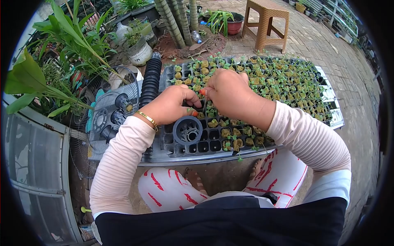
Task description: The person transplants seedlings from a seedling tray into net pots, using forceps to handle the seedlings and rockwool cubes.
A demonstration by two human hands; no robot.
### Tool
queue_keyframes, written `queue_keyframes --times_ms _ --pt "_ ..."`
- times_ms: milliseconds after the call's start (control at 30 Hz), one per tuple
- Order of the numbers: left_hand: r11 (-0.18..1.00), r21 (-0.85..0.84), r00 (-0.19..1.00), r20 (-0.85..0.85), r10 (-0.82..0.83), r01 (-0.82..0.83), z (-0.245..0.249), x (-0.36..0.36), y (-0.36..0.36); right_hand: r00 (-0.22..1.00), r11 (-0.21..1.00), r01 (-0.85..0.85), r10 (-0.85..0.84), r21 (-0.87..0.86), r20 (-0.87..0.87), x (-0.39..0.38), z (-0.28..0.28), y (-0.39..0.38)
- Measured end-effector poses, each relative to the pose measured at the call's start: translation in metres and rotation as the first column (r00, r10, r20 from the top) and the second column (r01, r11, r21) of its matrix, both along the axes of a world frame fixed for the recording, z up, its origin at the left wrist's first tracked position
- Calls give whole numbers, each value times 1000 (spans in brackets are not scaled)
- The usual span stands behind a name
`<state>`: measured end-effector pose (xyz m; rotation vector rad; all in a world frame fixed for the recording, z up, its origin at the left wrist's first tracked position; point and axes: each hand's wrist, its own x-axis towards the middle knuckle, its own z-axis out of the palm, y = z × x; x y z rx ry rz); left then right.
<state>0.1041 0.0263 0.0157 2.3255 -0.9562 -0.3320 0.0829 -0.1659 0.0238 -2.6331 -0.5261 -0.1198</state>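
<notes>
Over the black seedling tray [167, 141] my two hands are close together. My left hand [174, 104], with a gold bracelet at its wrist, has curled fingers and the thumb low near the cells; what lies between them is hard to see. My right hand [230, 91] is closed in a pinch just right of it, its grip too hidden to make out. Small green seedlings in yellowish plugs [225, 133] fill much of the tray, while several front-left cells hold no plugs. Right below my left hand a black net pot [187, 130] stands on the tray.
A tall stack of black net pots [150, 78] lies along the tray's left side. Left of it are a wire fan guard [88, 119] and loose net pots [122, 101]. Behind are a brown stool [264, 24], a red planter [234, 25] and a white bucket [139, 53].
</notes>
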Motion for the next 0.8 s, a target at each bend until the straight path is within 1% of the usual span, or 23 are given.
queue_keyframes --times_ms 100,167,200,267,300,367,400,467,500,567,700,767,800 --pt "1000 -19 999 -42 18 -19 -1 -1 0 999 999 37 -36 16 -25 1 -1 -2" --pt "999 -27 999 -34 27 -28 0 -2 0 996 1000 2 -2 6 84 -2 -2 -4" --pt "999 -27 999 -33 27 -28 3 -3 0 996 1000 2 -3 6 85 -2 -3 -4" --pt "1000 23 999 -36 12 -11 8 -6 0 946 989 -80 114 -121 305 -4 -6 -4" --pt "1000 23 999 -37 10 -10 7 -5 1 946 990 -78 112 -121 304 -6 -4 -2" --pt "999 14 999 6 -42 42 5 -3 3 985 980 -101 123 -171 122 -10 1 4" --pt "999 15 999 6 -43 43 5 -3 3 985 980 -100 122 -170 122 -9 -1 7" --pt "999 13 999 20 -46 46 5 -4 2 997 998 -10 4 -66 -78 -4 -5 10" --pt "999 12 999 20 -45 45 6 -4 2 997 998 -10 5 -67 -78 -3 -2 10" --pt "1000 19 1000 -15 -7 7 6 -6 1 951 997 61 -71 -42 -300 2 7 7" --pt "1000 -2 1000 6 -30 30 2 -4 4 942 994 106 -112 -36 -316 5 6 2" --pt "1000 0 1000 -28 -12 12 3 -4 4 951 991 122 -100 56 -291 5 4 -2" --pt "1000 1 1000 -28 -12 12 3 -4 3 951 991 121 -100 57 -291 5 5 -3"
